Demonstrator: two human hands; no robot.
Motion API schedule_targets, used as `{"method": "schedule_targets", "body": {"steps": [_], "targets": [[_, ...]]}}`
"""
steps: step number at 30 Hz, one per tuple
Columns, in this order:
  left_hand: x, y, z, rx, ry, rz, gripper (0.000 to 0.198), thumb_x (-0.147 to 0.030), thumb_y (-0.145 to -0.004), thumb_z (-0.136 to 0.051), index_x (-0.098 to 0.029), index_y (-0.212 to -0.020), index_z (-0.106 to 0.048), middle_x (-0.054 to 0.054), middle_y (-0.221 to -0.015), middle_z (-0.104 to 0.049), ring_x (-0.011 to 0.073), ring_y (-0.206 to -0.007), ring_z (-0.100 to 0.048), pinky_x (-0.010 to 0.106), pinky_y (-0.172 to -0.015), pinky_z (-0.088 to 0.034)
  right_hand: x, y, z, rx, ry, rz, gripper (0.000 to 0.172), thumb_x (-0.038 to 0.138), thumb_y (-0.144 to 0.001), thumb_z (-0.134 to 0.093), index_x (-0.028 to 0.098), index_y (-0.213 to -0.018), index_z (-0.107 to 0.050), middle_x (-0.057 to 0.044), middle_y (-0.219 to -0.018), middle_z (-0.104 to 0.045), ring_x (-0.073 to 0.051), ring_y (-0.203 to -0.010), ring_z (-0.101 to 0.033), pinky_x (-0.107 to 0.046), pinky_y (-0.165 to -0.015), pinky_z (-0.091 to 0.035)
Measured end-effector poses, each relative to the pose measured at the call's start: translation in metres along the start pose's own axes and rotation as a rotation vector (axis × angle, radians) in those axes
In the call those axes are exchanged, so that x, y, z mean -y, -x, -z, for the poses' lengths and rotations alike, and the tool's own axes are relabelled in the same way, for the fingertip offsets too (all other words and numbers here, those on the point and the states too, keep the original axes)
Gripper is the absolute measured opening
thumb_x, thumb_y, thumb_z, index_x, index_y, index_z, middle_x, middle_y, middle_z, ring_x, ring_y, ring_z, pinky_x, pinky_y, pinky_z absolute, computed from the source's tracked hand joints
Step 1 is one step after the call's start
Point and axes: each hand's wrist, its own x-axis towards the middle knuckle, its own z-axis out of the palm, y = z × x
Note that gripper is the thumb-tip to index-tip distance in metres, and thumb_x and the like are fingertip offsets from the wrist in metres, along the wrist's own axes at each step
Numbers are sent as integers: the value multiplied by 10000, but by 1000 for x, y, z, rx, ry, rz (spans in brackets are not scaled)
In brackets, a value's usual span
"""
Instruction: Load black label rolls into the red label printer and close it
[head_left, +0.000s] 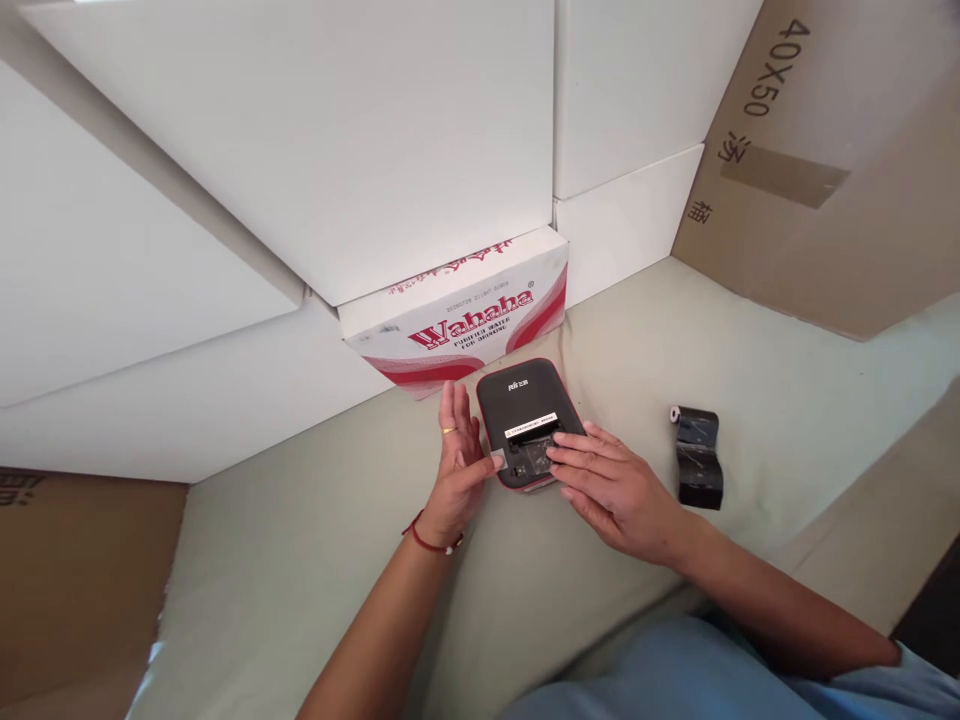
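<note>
A black device with a red edge [517, 400] lies on the pale green cloth, a white printed strip [531, 427] across its slot. My left hand [460, 465] is at its left side, fingers stretched out, the thumb tip on a small grey patch near the lower left corner. From the right, my right hand [619, 490] rests its fingertips on the clear panel and the lower right of the device, fingers extended. To the right of that hand lies a black strip with a small roll at its top end [699, 460].
Behind the device stands a red and white Wahaha box [480, 325], with large white boxes [337, 130] above and around it. A brown carton [847, 200] is at the upper right, another [82, 590] at the lower left. Blue clothing [675, 670] shows at the bottom.
</note>
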Motion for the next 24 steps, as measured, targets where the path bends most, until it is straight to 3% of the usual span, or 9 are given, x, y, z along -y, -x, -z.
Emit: {"method": "schedule_targets", "body": {"steps": [7, 12, 15, 18, 20, 24], "targets": [[14, 10, -12, 25, 210, 119, 1084, -544, -907, -730, -508, -1728, -23, 35, -1871, -216, 251, -1694, -362, 489, -1303, -474, -4, 8, -3, -12, -47, 23, 367, 122, -1011, -620, 188, -1361, -705, -113, -1352, -817, -214, -1362, -725, -473, -1235, -549], [14, 13, -21, 19, 209, 90, 1070, -604, -900, -744, -511, -1725, -68, 29, -1887, -147, 271, -1718, -306, 477, -1297, -481, -6, 8, -2, 12, -66, 23, 348, 146, -1020, -622, 210, -1353, -701, -102, -1337, -823, -225, -1336, -741, -479, -1231, -555], [16, 14, -24, 23, 251, 77, 1043, -588, -884, -785, -497, -1717, -164, 37, -1884, -163, 300, -1718, -304, 505, -1310, -461, -13, -5, 10, 9, -118, 9, 316, 192, -1055, -611, 186, -1359, -700, -136, -1379, -801, -212, -1313, -752, -430, -1228, -552], [19, 14, -25, -2, 245, 37, 997, -597, -895, -775, -465, -1713, -220, 54, -1871, -219, 312, -1707, -330, 524, -1329, -435, -28, -38, 23, 33, -145, -78, 276, 239, -1097, -575, 190, -1316, -736, -136, -1364, -807, -202, -1241, -780, -364, -1123, -608], [21, 14, -25, -7, 225, 26, 991, -607, -902, -764, -454, -1716, -219, 60, -1867, -229, 318, -1702, -339, 530, -1324, -444, -39, -67, 25, 154, -88, -152, 251, 257, -1110, -554, 224, -1204, -784, -86, -1228, -854, -203, -1100, -813, -346, -996, -642], [23, 14, -24, 3, 195, 38, 1002, -639, -890, -759, -445, -1714, -223, 61, -1858, -256, 324, -1694, -353, 521, -1310, -468, -45, -119, 8, 597, 251, -260, 247, 206, -1057, -572, 233, -1057, -817, -82, -1087, -863, -263, -982, -822, -349, -780, -629]]}}
